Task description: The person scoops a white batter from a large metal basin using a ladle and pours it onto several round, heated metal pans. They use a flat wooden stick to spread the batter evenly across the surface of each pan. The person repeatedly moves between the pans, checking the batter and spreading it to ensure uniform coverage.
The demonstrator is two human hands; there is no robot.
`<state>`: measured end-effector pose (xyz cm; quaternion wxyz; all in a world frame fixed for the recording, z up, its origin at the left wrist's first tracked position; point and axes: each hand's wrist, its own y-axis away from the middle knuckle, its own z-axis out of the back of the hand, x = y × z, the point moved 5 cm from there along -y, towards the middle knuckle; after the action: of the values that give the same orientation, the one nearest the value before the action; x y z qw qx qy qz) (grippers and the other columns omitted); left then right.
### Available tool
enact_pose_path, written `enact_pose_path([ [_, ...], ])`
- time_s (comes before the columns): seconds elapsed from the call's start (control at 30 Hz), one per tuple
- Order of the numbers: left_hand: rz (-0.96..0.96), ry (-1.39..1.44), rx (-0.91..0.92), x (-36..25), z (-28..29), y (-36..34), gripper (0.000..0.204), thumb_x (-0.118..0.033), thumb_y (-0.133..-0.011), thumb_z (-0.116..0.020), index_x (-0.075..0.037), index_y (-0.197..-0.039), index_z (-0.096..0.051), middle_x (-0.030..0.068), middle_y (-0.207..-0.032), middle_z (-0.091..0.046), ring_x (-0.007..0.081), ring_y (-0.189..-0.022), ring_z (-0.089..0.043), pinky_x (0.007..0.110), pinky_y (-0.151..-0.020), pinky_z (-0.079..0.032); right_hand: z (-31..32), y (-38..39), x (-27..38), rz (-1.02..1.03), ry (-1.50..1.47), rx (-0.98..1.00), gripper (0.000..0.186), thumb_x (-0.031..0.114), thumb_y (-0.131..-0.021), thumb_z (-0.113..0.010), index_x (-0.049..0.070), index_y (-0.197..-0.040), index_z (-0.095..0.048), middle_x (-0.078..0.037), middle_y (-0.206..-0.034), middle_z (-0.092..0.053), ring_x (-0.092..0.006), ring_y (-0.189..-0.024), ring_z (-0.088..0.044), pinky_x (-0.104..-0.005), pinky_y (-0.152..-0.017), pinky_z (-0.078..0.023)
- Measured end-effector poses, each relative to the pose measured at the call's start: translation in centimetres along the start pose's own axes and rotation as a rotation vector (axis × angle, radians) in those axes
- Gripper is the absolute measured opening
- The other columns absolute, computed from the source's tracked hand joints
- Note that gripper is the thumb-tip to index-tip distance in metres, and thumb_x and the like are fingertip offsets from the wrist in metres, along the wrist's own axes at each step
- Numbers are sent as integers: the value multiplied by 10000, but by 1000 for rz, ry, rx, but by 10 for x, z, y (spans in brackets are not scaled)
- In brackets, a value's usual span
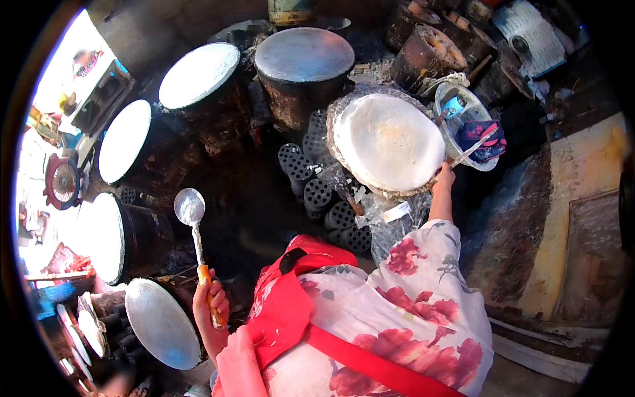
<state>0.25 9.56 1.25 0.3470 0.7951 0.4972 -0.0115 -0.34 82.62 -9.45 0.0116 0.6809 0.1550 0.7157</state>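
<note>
My left hand is wrapped round the orange handle of a ladle. Its round metal bowl points up and away from me, smeared with whitish residue. Ahead on the right, my right arm is stretched out, and my right hand is closed at the rim of a wide round tub holding a pale, creamy mass. A thin stick runs from that fist up to the right, over a translucent basin. The fingers' exact hold is partly hidden.
Round flat griddles on dark drum stoves curve round me: one ahead, others to the left, and a near one. Several honeycomb briquettes stand on the floor. A fan is at far left.
</note>
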Motion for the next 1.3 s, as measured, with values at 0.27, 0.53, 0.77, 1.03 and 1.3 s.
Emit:
enact_pose_path([
  [0.27,-21,89,-28,-10,9,-19,319,-183,-930,-499,-18,-1197,-443,-23,-695,-387,36,-482,-357,176,-402,-329,-53,99,50,409,1159,-54,421,391,-871,-471,29,-955,-668,-186,-942,-668,-345,-843,-655,-452,-701,-525],
  [0.53,-293,212,-12,-1,24,-44,292,-201,-937,-495,-45,-1179,-449,8,-706,-426,64,-481,-403,206,-402,-359,-311,111,-88,1036,478,846,250,193,-921,-480,-4,-829,-603,-169,-793,-635,-290,-730,-604,-388,-669,-467],
  [0.77,-726,255,-198,21,27,13,323,-241,-972,-432,-69,-1245,-419,12,-715,-414,71,-464,-403,215,-392,-383,-358,455,-139,1358,875,2218,303,368,-861,-527,94,-861,-658,-150,-871,-647,-339,-832,-620,-432,-724,-494],
  [1.03,-1099,418,-770,136,63,123,292,-321,-959,-456,-126,-1176,-437,-21,-641,-438,60,-389,-393,213,-338,-339,-308,534,-224,1786,821,2951,311,375,-856,-539,89,-782,-635,-126,-755,-640,-323,-745,-625,-425,-643,-495],
  [1.3,-858,529,-1331,221,163,184,260,-305,-936,-519,-106,-1096,-469,-10,-662,-451,54,-444,-408,211,-370,-341,-285,574,-220,1839,788,2992,284,331,-841,-579,65,-749,-608,-130,-754,-625,-323,-714,-619,-428,-625,-494],
])
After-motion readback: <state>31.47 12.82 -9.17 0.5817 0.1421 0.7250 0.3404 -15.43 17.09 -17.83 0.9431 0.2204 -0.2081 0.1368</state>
